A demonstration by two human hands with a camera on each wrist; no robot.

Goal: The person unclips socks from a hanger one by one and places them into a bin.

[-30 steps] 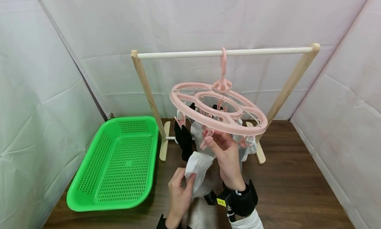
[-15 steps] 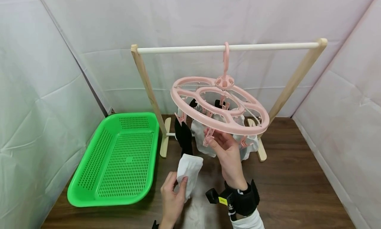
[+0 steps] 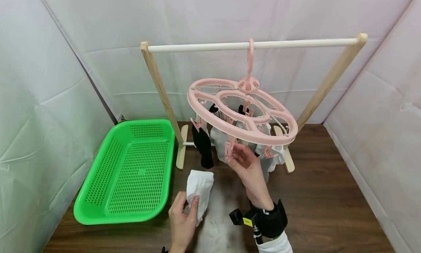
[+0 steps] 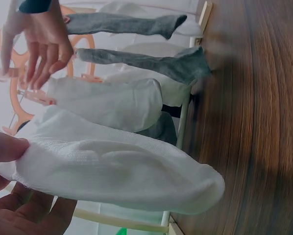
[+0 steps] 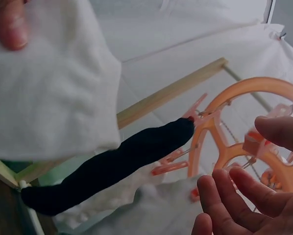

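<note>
My left hand (image 3: 182, 218) pinches a white sock (image 3: 200, 191) between thumb and fingers, low in front of the drying rack. In the left wrist view the sock (image 4: 122, 166) stretches out with its toe to the right. My right hand (image 3: 248, 171) is raised at the front rim of a pink round clip hanger (image 3: 227, 127). Its thumb tip is right at a dangling pink clothespin (image 3: 229, 149); in the right wrist view the other fingers (image 5: 225, 200) are spread loosely, apart from the clothespin. A black sock (image 3: 203, 147) hangs from another clip on the left.
The hanger hooks over the white bar (image 3: 204, 47) of a wooden-legged stand. Grey socks (image 4: 151, 63) and white socks (image 4: 107, 100) hang around the ring. A green perforated basket (image 3: 79, 209) stands at left on the brown wooden table (image 3: 329, 194). White cloth walls surround it.
My left hand has drawn the white sock left and slightly down, away from the hanger. My right hand stays by the same clothespin, which has turned. The view has tilted slightly.
</note>
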